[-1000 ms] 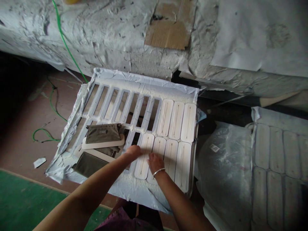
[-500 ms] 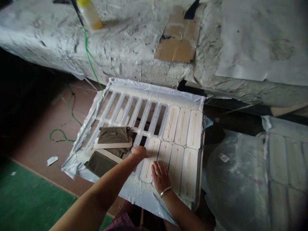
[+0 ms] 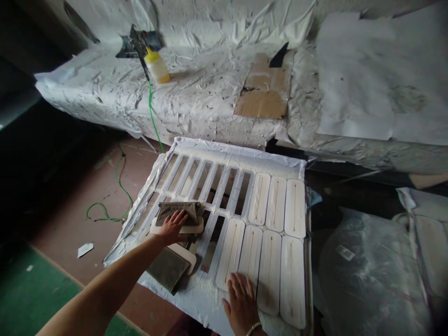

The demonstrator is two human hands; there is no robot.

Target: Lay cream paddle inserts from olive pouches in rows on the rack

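My left hand (image 3: 172, 227) lies over an olive-brown fabric pouch (image 3: 179, 213), its fingers spread on the cloth. Under that pouch a pale rounded panel (image 3: 196, 229) sticks out. A second olive pouch (image 3: 168, 269) with another pale panel (image 3: 187, 255) lies just below. These rest on a white, cloth-covered frame (image 3: 241, 156) with rows of long slots. My right hand (image 3: 242, 298), wearing a bracelet, lies flat with fingers outstretched at the lower end of a white oblong panel (image 3: 231, 252). Several such panels, each with a thin dark line down the middle, fill the frame's right side.
Behind the frame is a paper-covered bench (image 3: 206, 102) with a yellow-capped bottle (image 3: 159, 67) and a cardboard piece (image 3: 264, 88). A green cord (image 3: 151, 109) hangs off it. On the right are clear plastic sheeting (image 3: 364, 270) and another panel frame (image 3: 430, 247).
My left hand has moved left from the slotted panels onto the upper pouch. My right hand stays at the panels' lower ends. The view has tilted up, showing more of the bench.
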